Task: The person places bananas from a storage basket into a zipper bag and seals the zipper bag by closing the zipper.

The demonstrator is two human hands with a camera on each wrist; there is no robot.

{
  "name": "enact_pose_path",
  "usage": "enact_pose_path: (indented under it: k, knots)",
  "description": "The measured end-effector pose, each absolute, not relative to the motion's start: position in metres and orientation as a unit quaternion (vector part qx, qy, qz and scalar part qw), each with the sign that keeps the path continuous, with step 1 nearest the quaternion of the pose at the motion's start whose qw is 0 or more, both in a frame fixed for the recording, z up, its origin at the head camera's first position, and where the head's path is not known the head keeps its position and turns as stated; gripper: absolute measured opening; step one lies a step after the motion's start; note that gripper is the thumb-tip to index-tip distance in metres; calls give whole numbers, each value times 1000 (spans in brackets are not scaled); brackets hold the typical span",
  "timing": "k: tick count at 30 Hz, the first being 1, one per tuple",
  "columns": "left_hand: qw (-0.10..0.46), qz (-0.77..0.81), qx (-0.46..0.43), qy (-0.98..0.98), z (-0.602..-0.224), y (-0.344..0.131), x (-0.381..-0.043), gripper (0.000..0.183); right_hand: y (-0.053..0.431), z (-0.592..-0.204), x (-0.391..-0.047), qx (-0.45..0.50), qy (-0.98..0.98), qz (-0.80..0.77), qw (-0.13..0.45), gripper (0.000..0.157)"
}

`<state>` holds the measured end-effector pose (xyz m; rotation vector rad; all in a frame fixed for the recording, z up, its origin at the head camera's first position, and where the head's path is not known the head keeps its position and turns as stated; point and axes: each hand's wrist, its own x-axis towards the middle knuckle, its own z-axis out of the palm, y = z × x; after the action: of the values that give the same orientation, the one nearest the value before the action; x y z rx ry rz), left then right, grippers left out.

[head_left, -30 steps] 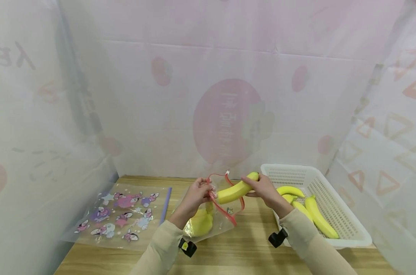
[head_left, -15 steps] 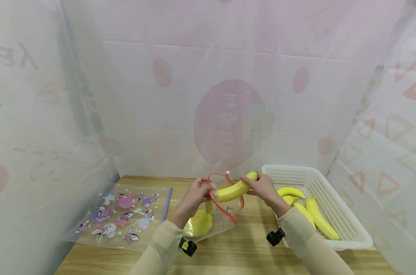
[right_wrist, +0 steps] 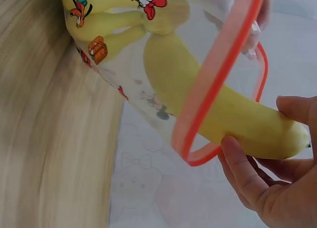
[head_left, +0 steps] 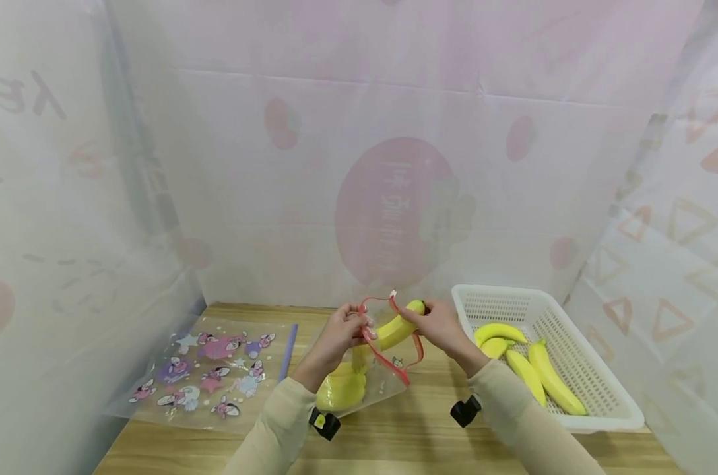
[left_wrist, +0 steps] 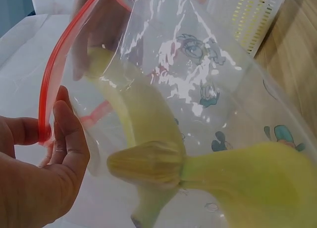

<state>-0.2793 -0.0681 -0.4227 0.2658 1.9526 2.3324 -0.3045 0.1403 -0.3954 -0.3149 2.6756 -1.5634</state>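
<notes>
My left hand (head_left: 338,336) pinches the red-edged rim of a clear zip bag (head_left: 385,389) and holds its mouth apart. In the left wrist view, thumb and fingers grip the red zip strip (left_wrist: 53,72). A single banana (right_wrist: 237,119) runs through the mouth, its far part inside the bag. My right hand (head_left: 439,326) grips this banana by its outer end. Deeper in the bag lies a bunch of bananas (head_left: 342,389), its joined stem close against the single banana in the left wrist view. Cartoon figures are printed on the plastic.
At the right stands a white slotted basket (head_left: 608,376) with several bananas (head_left: 552,379) in it. Flat on the table's left side lies another clear printed bag (head_left: 216,376) with a purple zip strip (head_left: 288,353). Pale fabric walls (head_left: 246,198) enclose the wooden table (head_left: 394,448).
My right hand has moved left and pushed the banana further into the bag. The left hand keeps its grip on the rim almost in place.
</notes>
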Motion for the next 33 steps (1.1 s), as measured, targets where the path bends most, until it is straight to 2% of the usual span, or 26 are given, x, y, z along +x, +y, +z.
enact_pose_path:
  k: [10,14,29,33]
  knots:
    - [56,760,96,640,-420,-70,-281,16,134,-405,-303,-102,879,-465,6,33]
    - [55,761,92,640,-421,-70,-282,14,132,-409,-303,-109,890,-443,-17,32]
    - [37,763,87,640,-420,-67,-277,20,123,-419,-301,-145,910,-384,-61,31]
    - [35,763,91,640,-420,-67,-278,21,124,-422,-301,-149,907,-389,-57,26]
